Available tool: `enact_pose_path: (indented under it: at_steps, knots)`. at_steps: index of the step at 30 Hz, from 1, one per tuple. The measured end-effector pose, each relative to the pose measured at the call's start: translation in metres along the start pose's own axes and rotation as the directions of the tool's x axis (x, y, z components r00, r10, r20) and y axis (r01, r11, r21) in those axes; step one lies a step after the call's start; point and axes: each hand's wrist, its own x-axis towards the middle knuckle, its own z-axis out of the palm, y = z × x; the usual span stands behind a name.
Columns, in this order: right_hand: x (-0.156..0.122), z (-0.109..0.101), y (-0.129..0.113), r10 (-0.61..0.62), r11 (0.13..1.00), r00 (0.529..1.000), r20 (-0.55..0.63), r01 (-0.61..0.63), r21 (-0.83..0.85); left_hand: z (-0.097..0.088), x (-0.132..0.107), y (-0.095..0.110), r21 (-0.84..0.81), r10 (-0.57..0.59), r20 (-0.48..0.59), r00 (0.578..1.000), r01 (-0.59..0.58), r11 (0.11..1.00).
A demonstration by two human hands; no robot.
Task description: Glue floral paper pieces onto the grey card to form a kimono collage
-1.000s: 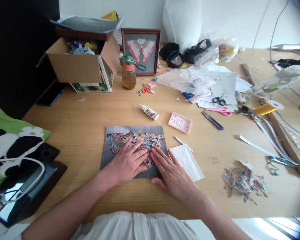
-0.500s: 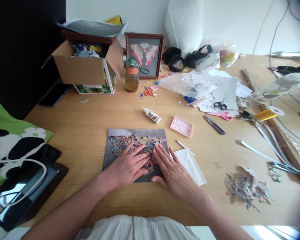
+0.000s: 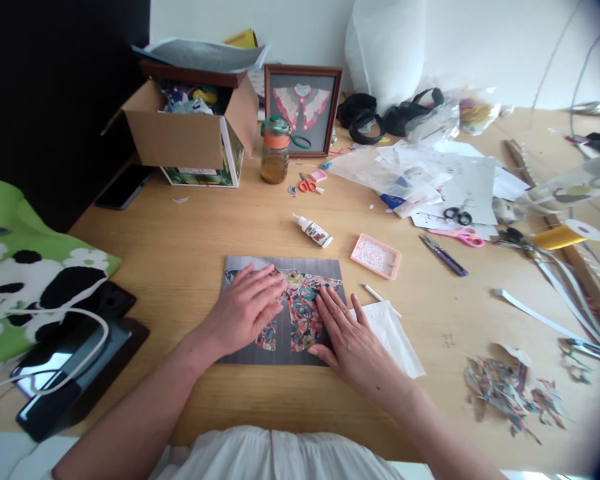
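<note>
A grey rectangular sheet point(image 3: 283, 353) lies flat on the table in front of me. On it is a floral fabric piece point(image 3: 306, 313) shaped like a small garment, with a gap down its lower middle. My left hand point(image 3: 247, 308) is over the left part of the fabric, fingers stretched out and palm down. Flat on the fabric's right side and the sheet's edge rests my right hand point(image 3: 341, 327), its fingers extended. Both hands hide parts of the fabric. A folded white tissue point(image 3: 393, 337) lies beside my right hand, with a white pen-like stick point(image 3: 375, 292) at its top.
Beyond the sheet lie a glue bottle point(image 3: 314, 231) and a pink tray of small white beads point(image 3: 376, 256). A craft knife point(image 3: 444, 255), pink scissors point(image 3: 460, 235) and fabric scraps point(image 3: 515, 387) are to the right. A jar point(image 3: 275, 150), picture frame point(image 3: 303, 110) and cardboard box point(image 3: 180, 137) stand behind.
My left hand has shifted left and up across the fabric, uncovering its middle and lower gap. My right hand stays on the right side. The whole view has swung slightly left.
</note>
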Motion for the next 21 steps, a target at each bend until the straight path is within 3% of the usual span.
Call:
enact_pose_path:
  at_steps: [4,6,9,14,17,21]
  knots:
    - [-0.001,-0.001,0.002,0.030,0.999,0.999,-0.019,-0.030,0.020,-0.027,-0.003,-0.025,0.063,-0.141,-0.220,0.965,0.159,0.985]
    - [-0.001,-0.004,0.002,0.046,0.999,0.998,-0.035,-0.045,0.020,-0.040,-0.008,-0.029,0.105,-0.227,-0.242,0.943,0.258,0.961]
    - [-0.005,-0.003,-0.001,0.043,0.999,0.997,-0.065,-0.042,0.011,-0.050,-0.021,-0.020,0.225,-0.295,-0.106,0.950,0.312,0.923]
    - [-0.014,0.012,-0.006,0.059,0.998,0.994,-0.088,-0.060,-0.013,-0.038,-0.059,0.013,0.376,-0.249,0.169,0.954,0.171,0.911]
    - [-0.013,0.018,-0.006,0.056,0.997,0.993,-0.102,-0.061,-0.048,-0.027,-0.083,0.023,0.442,-0.286,0.220,0.933,0.166,0.881]
    - [-0.005,0.023,-0.001,0.039,0.996,0.992,-0.122,-0.048,-0.079,-0.019,-0.096,0.017,0.493,-0.399,0.253,0.881,0.238,0.837]
